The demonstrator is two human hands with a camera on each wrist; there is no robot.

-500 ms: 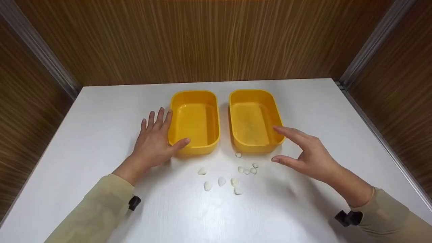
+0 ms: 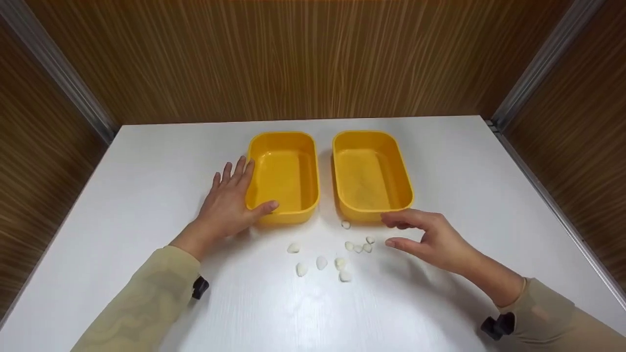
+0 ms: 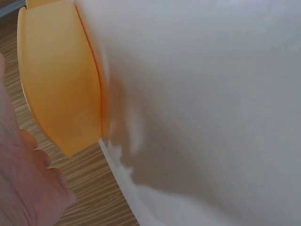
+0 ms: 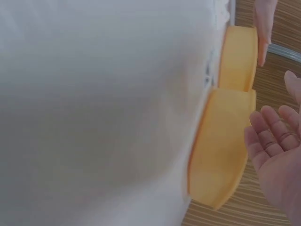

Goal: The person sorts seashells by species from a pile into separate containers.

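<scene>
My left hand (image 2: 226,205) is spread at the left side of the left yellow container (image 2: 279,178), with the thumb over its near left corner. Whether it touches the rim I cannot tell. The right hand (image 2: 440,239) hovers by the near right corner of the right yellow container (image 2: 367,178), its fingers loosely bent and the thumb apart, holding nothing. To its left, several small white pebble-like pieces lie on the table: a small group (image 2: 358,247) nearest the hand, larger ones (image 2: 321,263) nearer me, and a single piece (image 2: 346,224) by the right container's front wall.
The white table (image 2: 469,166) ends at a wood-grain panel (image 2: 303,58) at the back, with similar panels at both sides. Both containers stand side by side with a narrow gap between them. Black wrist devices (image 2: 199,287) show at both sleeves.
My right hand has drawn back toward me and slightly left, off the right container's rim, with its fingers more bent. The left hand has shifted slightly right. Containers and white pieces stay put.
</scene>
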